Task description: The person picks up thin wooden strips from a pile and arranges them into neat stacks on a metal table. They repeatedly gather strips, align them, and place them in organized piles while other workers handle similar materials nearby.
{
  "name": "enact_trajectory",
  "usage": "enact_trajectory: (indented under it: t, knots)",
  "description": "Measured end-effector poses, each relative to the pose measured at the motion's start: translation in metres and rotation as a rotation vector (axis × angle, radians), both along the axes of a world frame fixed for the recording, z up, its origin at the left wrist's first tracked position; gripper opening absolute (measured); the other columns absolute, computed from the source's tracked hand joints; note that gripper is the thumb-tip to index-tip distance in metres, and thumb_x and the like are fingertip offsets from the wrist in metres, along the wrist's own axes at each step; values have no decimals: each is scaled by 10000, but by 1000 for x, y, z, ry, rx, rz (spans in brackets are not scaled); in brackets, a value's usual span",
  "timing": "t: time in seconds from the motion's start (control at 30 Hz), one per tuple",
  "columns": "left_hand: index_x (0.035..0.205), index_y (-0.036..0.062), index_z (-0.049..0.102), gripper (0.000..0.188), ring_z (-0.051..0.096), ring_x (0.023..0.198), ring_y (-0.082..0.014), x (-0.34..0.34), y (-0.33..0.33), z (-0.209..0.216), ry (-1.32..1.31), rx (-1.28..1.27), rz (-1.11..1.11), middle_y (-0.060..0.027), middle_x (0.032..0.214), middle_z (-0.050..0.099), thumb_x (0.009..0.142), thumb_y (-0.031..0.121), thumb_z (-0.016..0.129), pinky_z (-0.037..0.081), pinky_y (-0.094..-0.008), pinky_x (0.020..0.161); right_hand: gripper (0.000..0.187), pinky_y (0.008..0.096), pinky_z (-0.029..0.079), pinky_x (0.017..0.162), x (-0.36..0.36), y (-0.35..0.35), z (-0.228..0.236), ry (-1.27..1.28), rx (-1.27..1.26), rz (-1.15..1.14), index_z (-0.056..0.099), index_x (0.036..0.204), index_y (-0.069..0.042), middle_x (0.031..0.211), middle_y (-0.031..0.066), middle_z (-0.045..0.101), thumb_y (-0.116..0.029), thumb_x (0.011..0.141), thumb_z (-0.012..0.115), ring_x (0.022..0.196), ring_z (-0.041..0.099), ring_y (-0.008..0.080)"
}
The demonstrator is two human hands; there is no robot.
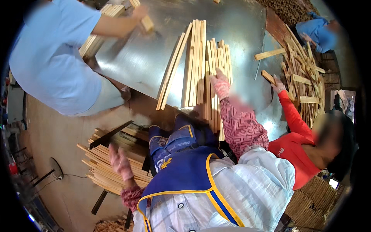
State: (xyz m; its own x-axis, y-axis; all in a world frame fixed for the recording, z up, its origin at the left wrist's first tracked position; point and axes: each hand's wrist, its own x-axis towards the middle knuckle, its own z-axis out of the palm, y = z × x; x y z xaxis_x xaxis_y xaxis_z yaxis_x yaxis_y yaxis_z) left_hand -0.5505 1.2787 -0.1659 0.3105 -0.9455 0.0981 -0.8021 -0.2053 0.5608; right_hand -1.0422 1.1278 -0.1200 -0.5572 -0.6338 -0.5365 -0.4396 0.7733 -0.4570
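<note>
Nearest the camera is a blue apron (174, 181) with yellow trim, over a pale checked shirt, just off the near edge of the metal-topped desk (135, 65). On the desk, toward that edge, lie the wooden sticks: a slanted pair (172, 71), a middle bundle (196, 62) and a right-hand bundle (228, 58). The right hand (221, 84), in a pink glove, lies on the right-hand bundle; whether its grip pinches any sticks or merely rests on them, I cannot tell. The left hand (120, 162), also gloved, is off the desk's near edge, above a stack of sticks (104, 170); nothing shows in its grip, but how far the fingers are spread is unclear.

The right-hand bundle runs past the desk's near edge, so a bump from the body or an uneven pull could probably tip sticks to the floor. The slanted pair, apart from the bundles, could be knocked askew by a sleeve. Sticks at uneven lengths beside the desk might snag the left glove.

The right thumb is hidden, and the right-hand bundle's lower ends are lost near the apron. Left of the desk, a co-worker's hand (140, 14) is motion-blurred.
</note>
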Motion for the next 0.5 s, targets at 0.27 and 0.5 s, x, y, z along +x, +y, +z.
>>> enact_trajectory:
  t: [0.27,0.5]
  knots:
    - [1489,76,286,912,476,1250,-343,-213,-171,-26,-329,381,-501,-194,1374,491,787,497,687,389,-411,1049,765,379,524,876,67,7,-6,295,-16,300,396,1278,13,1190,216,526,-478,786,717,1079,594,308]
    - [1326,133,488,652,566,1146,-373,-250,-233,-36,-258,620,-468,-177,1264,565,794,478,639,475,-453,942,831,355,542,787,81,-17,-13,459,24,171,342,1295,-13,1191,172,446,-436,729,780,1028,582,280]
